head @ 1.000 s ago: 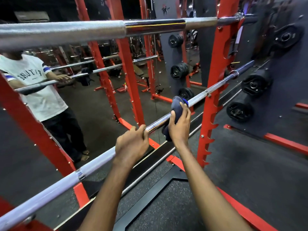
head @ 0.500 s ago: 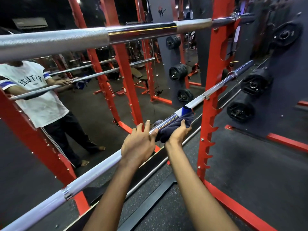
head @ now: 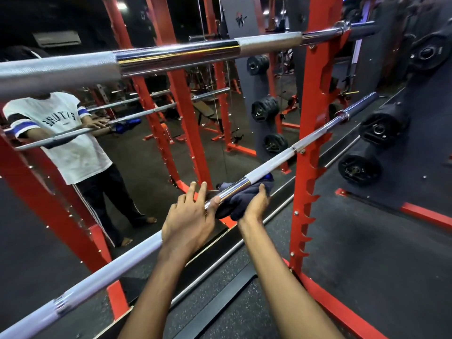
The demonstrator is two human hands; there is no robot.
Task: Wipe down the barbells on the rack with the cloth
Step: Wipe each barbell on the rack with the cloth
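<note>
the cloth sat on top of the lower barbell a moment ago. now the right hand holds it bunched up under that bar, so the bottom side gets wiped. the left hand rests on the bar, fingers out flat, just beside the cloth. count: two barbells with the upper barbell, one cloth, two hands
</note>
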